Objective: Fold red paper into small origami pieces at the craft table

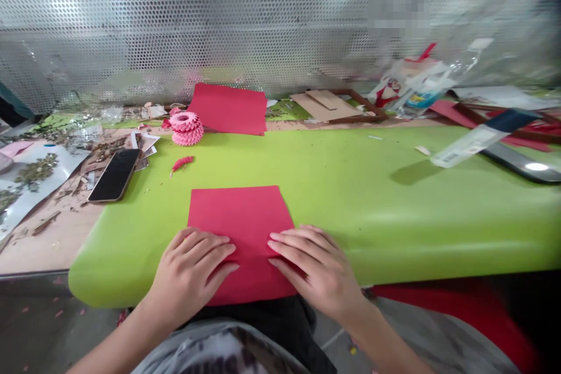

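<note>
A sheet of red paper (249,216) lies on the green table cover (350,187), its near end reaching the table's front edge. My left hand (188,269) rests on the left side of the sheet, fingers stretched out and pointing inward. Opposite it, my right hand (319,269) lies on the right side with its fingers extended. Bare red paper shows between the two sets of fingertips. Beyond the sheet are a small red folded-paper piece (182,163) and a pink ring-shaped folded-paper stack (187,128).
More red paper (232,108) lies at the back. A phone (115,175) sits at the left among scraps. On the right stand a clear bottle (432,90) and a tilted, translucent item with a dark blue end (482,137). A perforated metal panel (263,23) closes the rear.
</note>
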Motion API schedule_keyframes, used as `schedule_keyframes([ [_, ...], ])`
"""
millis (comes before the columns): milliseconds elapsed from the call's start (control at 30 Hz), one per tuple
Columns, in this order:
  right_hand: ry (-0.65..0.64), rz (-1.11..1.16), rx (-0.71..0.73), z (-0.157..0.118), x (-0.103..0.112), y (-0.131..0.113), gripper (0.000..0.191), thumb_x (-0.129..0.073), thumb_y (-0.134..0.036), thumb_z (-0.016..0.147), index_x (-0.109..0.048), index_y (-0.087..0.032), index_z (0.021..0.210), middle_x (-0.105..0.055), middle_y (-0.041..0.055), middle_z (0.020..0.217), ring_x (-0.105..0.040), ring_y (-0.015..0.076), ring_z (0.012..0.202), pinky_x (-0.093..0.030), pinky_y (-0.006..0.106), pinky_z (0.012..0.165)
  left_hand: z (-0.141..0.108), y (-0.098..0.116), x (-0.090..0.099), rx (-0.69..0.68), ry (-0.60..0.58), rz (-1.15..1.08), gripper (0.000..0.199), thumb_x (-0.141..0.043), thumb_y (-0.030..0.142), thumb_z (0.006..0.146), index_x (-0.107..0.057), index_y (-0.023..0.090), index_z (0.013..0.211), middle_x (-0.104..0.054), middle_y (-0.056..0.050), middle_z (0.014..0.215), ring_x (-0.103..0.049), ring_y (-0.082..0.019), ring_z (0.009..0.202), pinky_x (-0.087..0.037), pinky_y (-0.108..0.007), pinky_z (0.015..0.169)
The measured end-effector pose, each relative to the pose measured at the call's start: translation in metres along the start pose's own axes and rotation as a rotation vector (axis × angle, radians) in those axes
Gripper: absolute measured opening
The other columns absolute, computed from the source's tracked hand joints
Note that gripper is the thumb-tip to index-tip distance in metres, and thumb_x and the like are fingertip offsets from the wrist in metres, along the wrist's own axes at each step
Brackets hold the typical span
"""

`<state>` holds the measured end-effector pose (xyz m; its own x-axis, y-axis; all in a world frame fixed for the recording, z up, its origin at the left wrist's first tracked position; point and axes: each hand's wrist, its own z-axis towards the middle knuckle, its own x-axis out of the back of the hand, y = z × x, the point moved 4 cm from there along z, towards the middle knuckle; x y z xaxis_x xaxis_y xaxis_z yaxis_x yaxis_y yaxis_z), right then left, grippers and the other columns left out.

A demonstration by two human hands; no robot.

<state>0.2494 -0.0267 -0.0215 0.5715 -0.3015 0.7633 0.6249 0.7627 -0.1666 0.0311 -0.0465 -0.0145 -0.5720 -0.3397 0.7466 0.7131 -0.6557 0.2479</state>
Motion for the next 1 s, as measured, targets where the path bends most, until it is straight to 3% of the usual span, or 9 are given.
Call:
schedule_keyframes([
  [200, 0.027, 0.026, 0.082, 0.018, 0.019, 0.003, 0.020, -0.063, -0.011, 0.089, -0.069, -0.026, 0.101, -0.077, -0.0020, 0.088, -0.071, 0.0161, 0.082, -0.049, 0.037, 0.088, 0.024, 0.006, 0.021, -0.192, -0.002, 0.070, 0.011, -0.058, 0.015, 0.094, -0.068, 0.018, 0.094, -0.076, 0.000, 0.084, -0.068, -0.014, 0.070, -0.050, -0.032, 0.075],
  [400, 0.122, -0.093, 0.116, 0.076, 0.054, 0.012, 0.020, -0.063, -0.015, 0.090, -0.072, -0.030, 0.100, -0.076, -0.0025, 0.083, -0.070, 0.0167, 0.080, -0.049, 0.035, 0.082, 0.091, 0.009, 0.039, -0.344, -0.074, 0.249, 0.020, -0.052, 0.027, 0.098, -0.069, 0.018, 0.102, -0.075, -0.003, 0.086, -0.068, -0.018, 0.074, -0.050, -0.032, 0.072],
  [567, 0.167, -0.123, 0.113, 0.104, 0.053, 0.024, 0.015, -0.060, -0.024, 0.094, -0.074, -0.028, 0.100, -0.076, 0.0002, 0.088, -0.069, 0.0173, 0.086, -0.048, 0.034, 0.085, 0.130, -0.004, 0.036, -0.405, -0.015, 0.344, 0.027, -0.046, 0.021, 0.099, -0.072, 0.019, 0.092, -0.072, -0.002, 0.074, -0.066, -0.017, 0.069, -0.048, -0.029, 0.068],
  [733, 0.184, -0.138, 0.180, 0.095, 0.037, 0.044, 0.016, -0.059, -0.019, 0.095, -0.074, -0.021, 0.101, -0.076, 0.0026, 0.086, -0.069, 0.0161, 0.083, -0.049, 0.033, 0.083, 0.128, -0.032, 0.031, -0.461, 0.002, 0.317, 0.026, -0.048, 0.024, 0.098, -0.073, 0.020, 0.092, -0.074, -0.002, 0.080, -0.068, -0.017, 0.070, -0.050, -0.029, 0.067],
  [1000, 0.179, -0.256, 0.220, 0.078, 0.036, 0.075, 0.015, -0.061, -0.023, 0.095, -0.076, -0.018, 0.094, -0.075, 0.0017, 0.072, -0.067, 0.0142, 0.068, -0.050, 0.029, 0.069, 0.108, -0.071, 0.033, -0.583, 0.074, 0.377, 0.024, -0.046, 0.015, 0.096, -0.068, 0.021, 0.101, -0.077, -0.004, 0.088, -0.072, -0.022, 0.075, -0.054, -0.033, 0.065],
])
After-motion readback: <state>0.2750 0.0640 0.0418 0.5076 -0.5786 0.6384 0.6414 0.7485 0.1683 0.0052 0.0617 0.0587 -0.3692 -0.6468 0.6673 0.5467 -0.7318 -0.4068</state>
